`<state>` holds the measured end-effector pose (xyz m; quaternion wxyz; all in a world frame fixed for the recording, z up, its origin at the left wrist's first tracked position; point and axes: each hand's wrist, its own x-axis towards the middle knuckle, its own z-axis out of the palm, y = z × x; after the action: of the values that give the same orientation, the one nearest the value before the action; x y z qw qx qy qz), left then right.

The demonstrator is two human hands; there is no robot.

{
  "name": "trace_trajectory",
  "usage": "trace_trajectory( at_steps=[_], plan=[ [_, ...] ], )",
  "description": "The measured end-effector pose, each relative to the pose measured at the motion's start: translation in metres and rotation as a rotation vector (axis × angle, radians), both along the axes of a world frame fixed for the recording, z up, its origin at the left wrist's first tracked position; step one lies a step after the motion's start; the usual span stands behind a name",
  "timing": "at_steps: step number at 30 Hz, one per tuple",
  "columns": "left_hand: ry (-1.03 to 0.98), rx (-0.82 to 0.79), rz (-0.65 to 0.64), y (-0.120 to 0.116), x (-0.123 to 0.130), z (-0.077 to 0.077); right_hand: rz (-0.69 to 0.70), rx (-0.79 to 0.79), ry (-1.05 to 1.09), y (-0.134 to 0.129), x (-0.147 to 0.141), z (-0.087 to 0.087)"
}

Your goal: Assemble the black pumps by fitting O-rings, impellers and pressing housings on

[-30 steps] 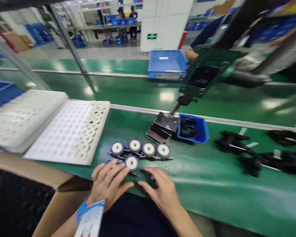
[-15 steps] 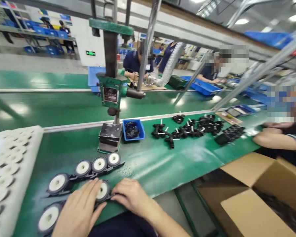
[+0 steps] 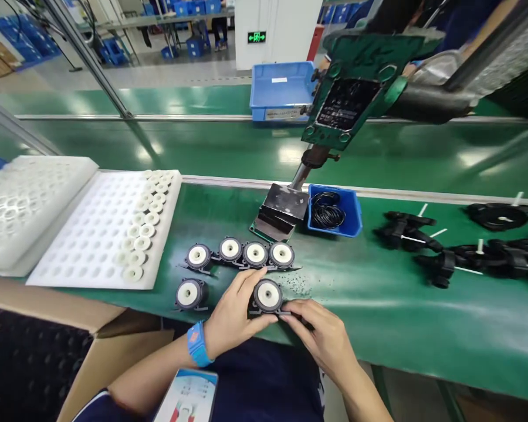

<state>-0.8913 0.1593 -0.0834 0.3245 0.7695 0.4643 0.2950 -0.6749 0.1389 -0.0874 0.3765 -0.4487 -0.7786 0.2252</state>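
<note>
Between my hands, near the bench's front edge, is a round black part with a white disc (image 3: pixel 268 295). My left hand (image 3: pixel 235 310) wraps its thumb and fingers round the part's left side. With thumb and fingers pressed together, my right hand (image 3: pixel 319 328) grips the flat tab at its lower right. Behind them stands a row of several similar black parts with white discs (image 3: pixel 255 254). One more such part (image 3: pixel 189 293) lies to the left of my left hand. A blue band (image 3: pixel 198 344) is round my left wrist.
A green press (image 3: pixel 347 99) with a black block (image 3: pixel 285 202) rises behind the row. Beside it, a blue bin (image 3: pixel 354 214) holds black rings. White foam trays (image 3: pixel 79 234) and a cardboard box (image 3: pixel 127 346) are at left; black assemblies (image 3: pixel 444 264) lie at right.
The view has swung left, bringing the foam trays and left-hand box into sight. My hands remain on the same part, and my left hand has moved off the outer part at left.
</note>
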Motion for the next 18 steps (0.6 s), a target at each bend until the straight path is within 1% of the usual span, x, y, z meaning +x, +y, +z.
trace_trajectory(
  at_steps=[2, 3, 4, 5, 8, 11, 13, 15, 16, 18],
  plan=[
    [-0.06, -0.033, 0.007, 0.001, 0.0, -0.005, -0.015, -0.011, 0.0, 0.001, 0.003, 0.007],
    [-0.086, -0.047, 0.013, 0.002, 0.0, -0.008, -0.049, -0.015, -0.004, 0.003, 0.007, 0.01],
    [-0.106, -0.058, 0.019, 0.002, 0.001, -0.01, -0.11, -0.016, -0.009, 0.007, 0.013, 0.012],
    [-0.12, -0.068, 0.024, 0.002, 0.001, -0.012, -0.198, -0.013, -0.018, 0.011, 0.021, 0.014],
    [-0.135, -0.086, 0.034, 0.001, 0.002, -0.019, -0.573, 0.035, -0.048, 0.034, 0.059, 0.014],
    [-0.129, -0.1, 0.052, -0.001, 0.002, -0.027, -0.97, 0.118, -0.072, 0.056, 0.114, 0.008],
    [-0.12, -0.113, 0.064, -0.001, 0.001, -0.034, -1.178, 0.157, -0.082, 0.062, 0.15, 0.004],
    [-0.115, -0.12, 0.058, -0.002, -0.001, -0.042, -1.304, 0.148, -0.08, 0.061, 0.177, -0.003],
    [-0.115, -0.118, 0.052, -0.002, -0.001, -0.046, -1.336, 0.122, -0.074, 0.059, 0.186, -0.008],
    [-0.12, -0.107, 0.052, -0.001, -0.001, -0.055, -1.356, 0.041, -0.044, 0.054, 0.198, -0.018]
  ],
)
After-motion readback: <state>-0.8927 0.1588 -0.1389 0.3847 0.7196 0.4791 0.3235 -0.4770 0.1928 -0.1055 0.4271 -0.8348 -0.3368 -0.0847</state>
